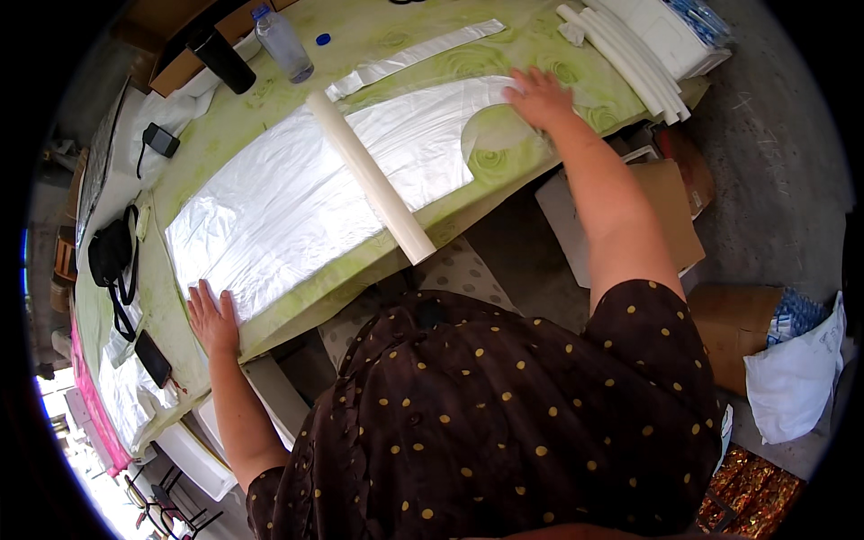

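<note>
A flat, shiny white plastic sheet (270,207), which looks like a plastic bag with a rounded cut-out at its right end, lies across the table. Flat on its near left corner rests my left hand (214,322), fingers stretched out. My right hand (542,101) touches the strip at the far right end, beside the cut-out, with its fingers spread. Neither hand grips anything. Across the middle of the plastic lies a long cream-white tube (371,178), slanting toward me, its near end jutting past the table edge.
A narrow plastic strip (418,58) lies behind. Far left stand a clear bottle (284,47) and a black cylinder (221,59). A black pouch (112,250) and phone (153,358) lie left. Several white tubes (630,65) lie right; cardboard boxes (664,211) stand below.
</note>
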Available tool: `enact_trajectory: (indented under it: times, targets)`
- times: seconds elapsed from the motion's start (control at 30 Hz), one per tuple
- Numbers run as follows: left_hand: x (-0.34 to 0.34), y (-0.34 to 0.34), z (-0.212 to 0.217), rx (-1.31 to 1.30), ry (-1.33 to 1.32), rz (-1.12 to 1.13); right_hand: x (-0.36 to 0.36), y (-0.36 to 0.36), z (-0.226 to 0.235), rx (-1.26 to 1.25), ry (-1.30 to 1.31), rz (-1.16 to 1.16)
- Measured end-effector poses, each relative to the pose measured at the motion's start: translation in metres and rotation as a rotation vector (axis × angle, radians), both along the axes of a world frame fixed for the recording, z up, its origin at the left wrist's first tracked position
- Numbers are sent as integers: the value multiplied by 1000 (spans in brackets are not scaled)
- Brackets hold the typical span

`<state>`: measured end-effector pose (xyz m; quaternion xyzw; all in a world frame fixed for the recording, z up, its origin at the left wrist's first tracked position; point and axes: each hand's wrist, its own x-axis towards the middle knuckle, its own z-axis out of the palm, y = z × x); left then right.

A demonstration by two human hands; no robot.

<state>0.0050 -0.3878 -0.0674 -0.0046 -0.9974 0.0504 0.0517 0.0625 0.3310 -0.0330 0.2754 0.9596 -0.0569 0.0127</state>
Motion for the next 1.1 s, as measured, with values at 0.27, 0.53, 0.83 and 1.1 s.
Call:
enact_trajectory:
  times: [0.27,0.53,0.83,1.1]
  targets:
    - [2,1,3,-4,-2,12,30,20,-11,277,421,165]
    - [-1,3,0,-18,17,-18,118,79,-9,204,537,-67]
    - [-4,-6,-4,-26,63,-78,106,34,20,65,260,176]
    - [0,-2,-4,-1,52,-41,116,43,12,96,270,215]
